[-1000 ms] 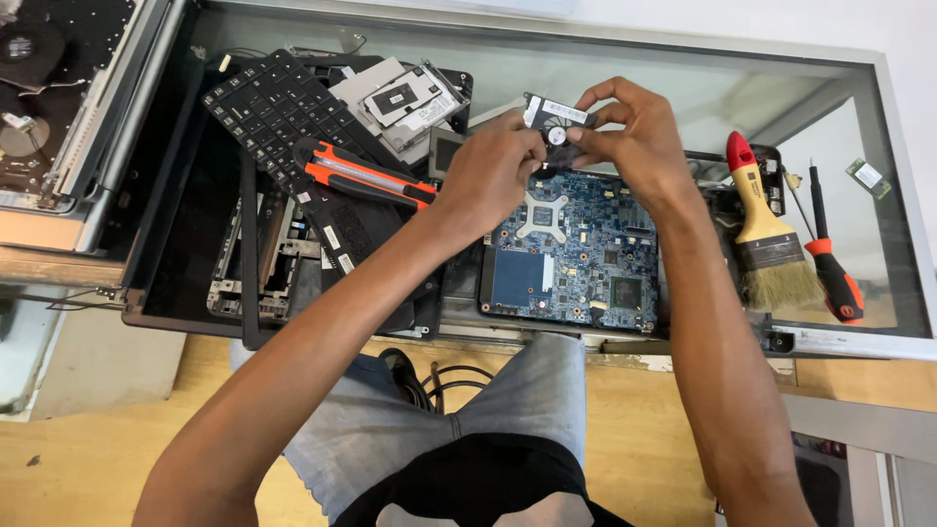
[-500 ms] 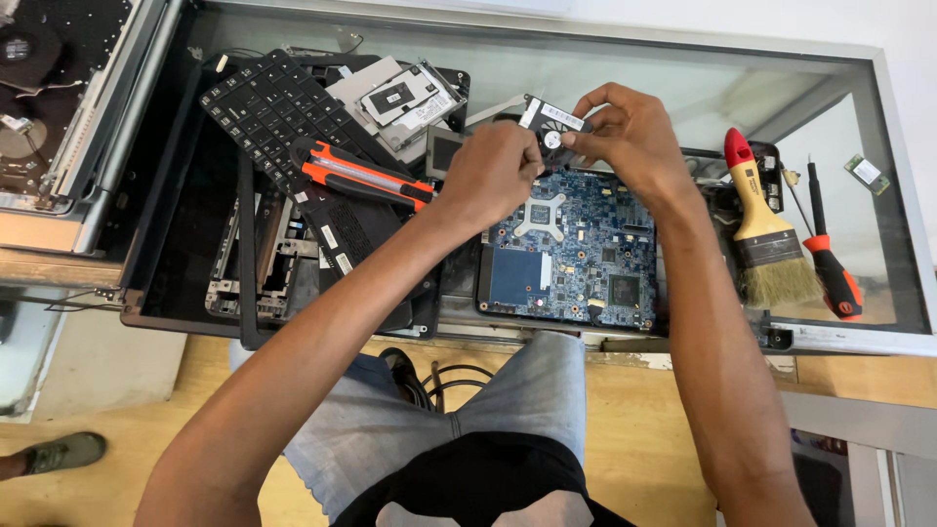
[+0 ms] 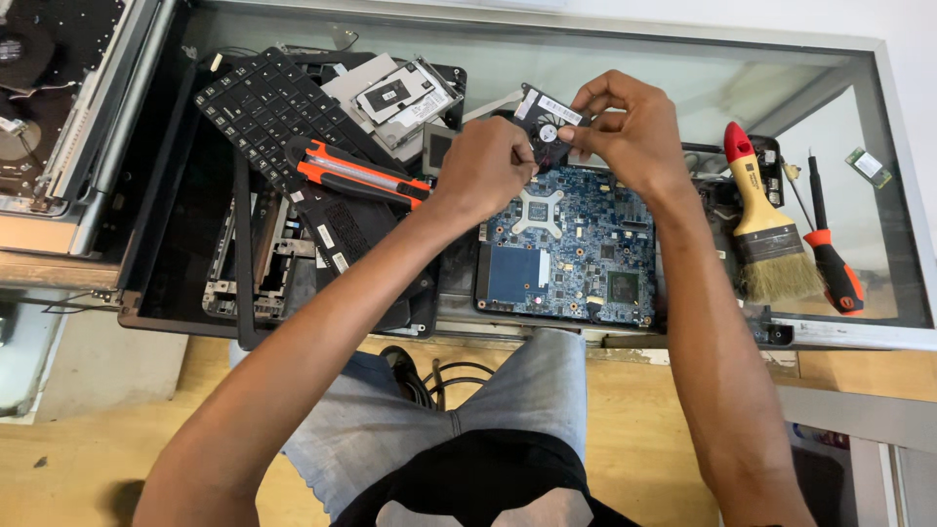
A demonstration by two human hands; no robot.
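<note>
A small black cooling fan (image 3: 543, 132) is held above the blue motherboard (image 3: 571, 244), pinched between the fingers of the left hand (image 3: 483, 168) and the right hand (image 3: 632, 132). A paintbrush (image 3: 761, 229) and a screwdriver (image 3: 832, 256) lie to the right on the glass table (image 3: 673, 73).

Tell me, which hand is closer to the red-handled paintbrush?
Right. The right hand sits just left of the red-handled paintbrush; the left hand is farther left, beyond the small black fan both hold.

1 head camera looks steeply down, close above the glass table (image 3: 683, 68).
</note>
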